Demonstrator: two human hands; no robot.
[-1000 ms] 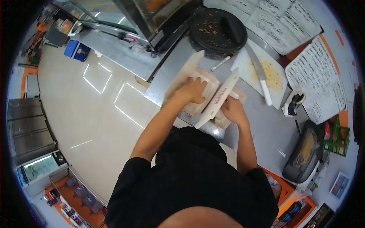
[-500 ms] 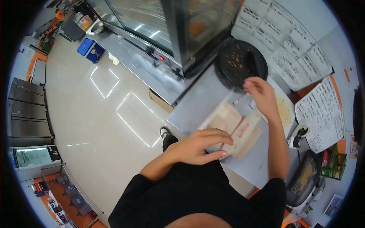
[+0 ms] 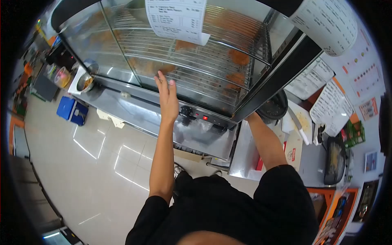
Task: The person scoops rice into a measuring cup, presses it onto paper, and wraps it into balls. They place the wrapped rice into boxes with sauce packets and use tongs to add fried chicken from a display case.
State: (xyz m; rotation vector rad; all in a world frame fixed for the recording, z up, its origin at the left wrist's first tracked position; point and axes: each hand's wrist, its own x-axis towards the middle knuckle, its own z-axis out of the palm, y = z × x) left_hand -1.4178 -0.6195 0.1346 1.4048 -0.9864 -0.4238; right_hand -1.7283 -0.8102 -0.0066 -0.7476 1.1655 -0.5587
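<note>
My left hand is raised at the glass front of a heated display cabinet, its fingers stretched out and holding nothing. Wire racks inside the cabinet bear pieces of browned food. My right hand is mostly hidden beside the cabinet's dark corner frame, near the round black pan; its fingers cannot be made out. Below my right forearm lies a paper box with red print, partly covered by the arm.
A knife lies on a white board at the right. Printed slips hang from the cabinet top. On the floor at the left stands a blue cooler. A metal bowl sits at the counter's left end.
The view has shifted toward the cabinet. My left hand has moved from the paper packaging up to the glass, its fingers extended. My right hand has gone behind the cabinet's corner.
</note>
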